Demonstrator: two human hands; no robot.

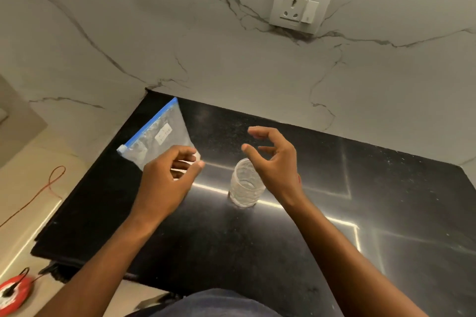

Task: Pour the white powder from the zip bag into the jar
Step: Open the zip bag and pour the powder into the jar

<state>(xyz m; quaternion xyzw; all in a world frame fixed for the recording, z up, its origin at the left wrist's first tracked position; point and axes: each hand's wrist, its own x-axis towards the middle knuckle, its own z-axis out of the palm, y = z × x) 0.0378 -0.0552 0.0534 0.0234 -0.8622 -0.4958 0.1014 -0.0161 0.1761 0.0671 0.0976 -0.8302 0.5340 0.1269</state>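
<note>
A clear zip bag (pixel 159 134) with a blue zip strip and a small white label lies tilted at the back left of the black counter (pixel 386 188). White powder sits in its lower end. My left hand (pixel 167 180) curls around that lower end, thumb and fingers pinching it. A clear, textured glass jar (pixel 244 188) stands upright without a lid in the middle of the counter. My right hand (pixel 275 159) hovers just above and behind the jar's rim with its fingers spread and nothing in them.
A marble wall rises behind the counter, with a white socket and switch plate (pixel 300 5) on it. The counter's left edge drops to a pale floor, where an orange cable (pixel 49 185) and a red round cable reel (pixel 14 293) lie.
</note>
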